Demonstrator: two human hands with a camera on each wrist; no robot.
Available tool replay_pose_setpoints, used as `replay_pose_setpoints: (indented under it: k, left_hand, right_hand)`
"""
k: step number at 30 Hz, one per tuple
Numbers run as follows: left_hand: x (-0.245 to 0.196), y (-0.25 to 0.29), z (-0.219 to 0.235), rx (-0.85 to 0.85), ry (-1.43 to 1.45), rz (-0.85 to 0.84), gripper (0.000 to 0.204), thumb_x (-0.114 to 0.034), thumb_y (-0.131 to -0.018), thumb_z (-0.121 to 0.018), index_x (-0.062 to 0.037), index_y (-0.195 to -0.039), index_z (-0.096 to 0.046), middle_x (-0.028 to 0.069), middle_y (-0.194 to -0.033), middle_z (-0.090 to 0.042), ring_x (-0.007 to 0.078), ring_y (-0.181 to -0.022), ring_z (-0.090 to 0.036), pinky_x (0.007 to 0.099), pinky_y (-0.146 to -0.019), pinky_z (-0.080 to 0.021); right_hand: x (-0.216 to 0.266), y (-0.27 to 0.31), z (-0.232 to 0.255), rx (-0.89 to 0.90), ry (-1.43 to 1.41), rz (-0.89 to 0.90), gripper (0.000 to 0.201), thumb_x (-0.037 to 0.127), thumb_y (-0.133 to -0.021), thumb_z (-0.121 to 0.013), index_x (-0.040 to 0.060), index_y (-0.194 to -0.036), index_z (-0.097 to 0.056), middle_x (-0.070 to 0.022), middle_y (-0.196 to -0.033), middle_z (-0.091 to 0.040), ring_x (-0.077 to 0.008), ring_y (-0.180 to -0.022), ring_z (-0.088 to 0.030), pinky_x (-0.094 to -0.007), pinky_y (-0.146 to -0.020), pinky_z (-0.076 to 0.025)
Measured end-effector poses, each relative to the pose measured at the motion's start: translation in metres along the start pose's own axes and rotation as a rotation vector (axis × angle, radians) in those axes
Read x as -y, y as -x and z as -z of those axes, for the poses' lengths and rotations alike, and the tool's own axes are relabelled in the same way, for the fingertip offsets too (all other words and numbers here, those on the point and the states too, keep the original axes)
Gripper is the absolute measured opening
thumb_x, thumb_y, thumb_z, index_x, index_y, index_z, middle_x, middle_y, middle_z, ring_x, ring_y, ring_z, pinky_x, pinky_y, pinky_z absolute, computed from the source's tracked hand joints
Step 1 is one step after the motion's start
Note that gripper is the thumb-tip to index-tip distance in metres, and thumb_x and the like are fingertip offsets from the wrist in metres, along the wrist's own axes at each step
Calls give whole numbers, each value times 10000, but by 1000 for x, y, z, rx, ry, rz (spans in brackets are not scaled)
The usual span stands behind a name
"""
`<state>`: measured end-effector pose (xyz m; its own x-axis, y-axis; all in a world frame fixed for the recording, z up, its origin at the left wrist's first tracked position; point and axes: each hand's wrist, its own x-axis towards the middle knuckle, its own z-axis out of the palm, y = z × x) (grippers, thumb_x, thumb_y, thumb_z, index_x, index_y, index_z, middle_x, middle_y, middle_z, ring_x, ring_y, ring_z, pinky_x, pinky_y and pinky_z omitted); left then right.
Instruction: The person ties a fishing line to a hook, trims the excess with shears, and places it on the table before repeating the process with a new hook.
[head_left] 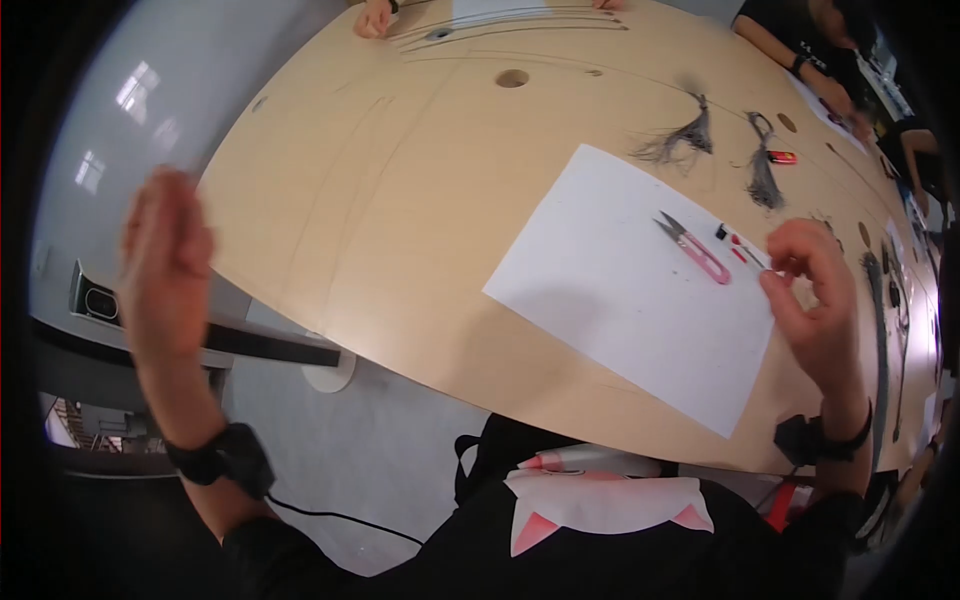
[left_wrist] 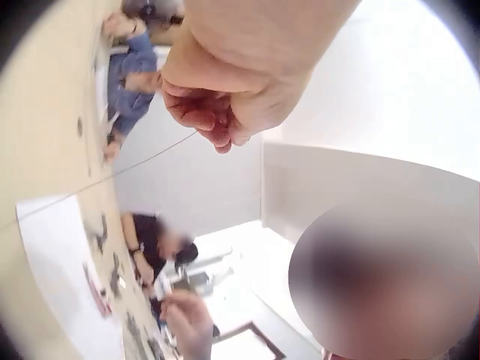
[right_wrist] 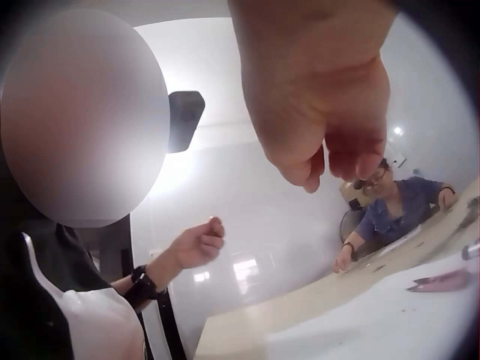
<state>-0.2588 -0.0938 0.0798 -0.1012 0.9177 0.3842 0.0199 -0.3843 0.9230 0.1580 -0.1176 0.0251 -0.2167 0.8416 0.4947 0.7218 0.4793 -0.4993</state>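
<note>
My left hand [head_left: 168, 265] is raised off the left side of the table, blurred in the head view. In the left wrist view its curled fingers [left_wrist: 199, 116] pinch a thin dark thread [left_wrist: 150, 159], which runs down over the white sheet. My right hand [head_left: 815, 300] hovers by the sheet's right edge with loosely curled fingers; the right wrist view shows a gap between thumb and fingers [right_wrist: 367, 166], with nothing visible in it. Pink thread snips [head_left: 705, 255] lie on the white paper [head_left: 620, 290], beside small red, black and white pieces [head_left: 738, 250].
Two grey thread bundles [head_left: 693, 132] [head_left: 765, 165] lie beyond the paper, one beside a small red item [head_left: 782, 158]. Long dark strands [head_left: 510, 25] stretch across the far table [head_left: 400, 200]. Other people's hands [head_left: 374, 18] work at the far edge and right side.
</note>
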Motion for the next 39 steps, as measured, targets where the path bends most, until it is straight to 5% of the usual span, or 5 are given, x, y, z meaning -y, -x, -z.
replay_pose_setpoints:
  k: [5, 10, 18, 33, 39]
  left_hand:
    - [-66, -28, 132, -239, -250, -249, 242, -156, -848, -453, -6, -1033, -498, 46, -954, -527, 37, -581, -337, 167, -488, -295]
    - [-36, -50, 60, -331, -534, -203, 268, -187, -830, -485, -24, -1043, -498, 44, -949, -519, 21, -722, -452, 124, -647, -381]
    - [106, -59, -133, 370, -246, 260, 103, -158, -791, -505, -72, -830, -547, -3, -699, -539, 52, -500, -454, 182, -433, -350]
    - [258, -223, -35, 65, -1034, 292, 286, -284, -747, -562, -28, -873, -588, -26, -608, -481, 58, -531, -397, 211, -440, -321]
    - [276, -232, -41, 103, -1307, 75, 233, -236, -739, -542, -36, -836, -615, 135, -729, -596, 238, -663, -571, 323, -607, -434]
  right_hand:
    - [-16, -2, 10, 22, 27, -103, 163, -54, -628, -532, 11, -766, -474, -75, -812, -489, -131, -640, -452, -213, -550, -362]
    - [-15, -2, 15, 38, 56, -91, 139, -33, -631, -543, 12, -751, -491, -81, -795, -501, -145, -662, -466, -217, -566, -372]
    - [-11, 0, 12, 265, -7, -59, 147, 51, -639, -606, 34, -755, -516, -98, -787, -520, -280, -756, -498, -333, -674, -413]
    - [-77, 31, 11, 184, 123, -326, 177, -64, -595, -539, 6, -747, -479, -105, -807, -505, -168, -645, -464, -242, -524, -356]
    - [-81, 29, 12, 226, 164, -391, 167, -46, -595, -531, 9, -741, -472, -96, -782, -493, -167, -638, -456, -239, -520, -347]
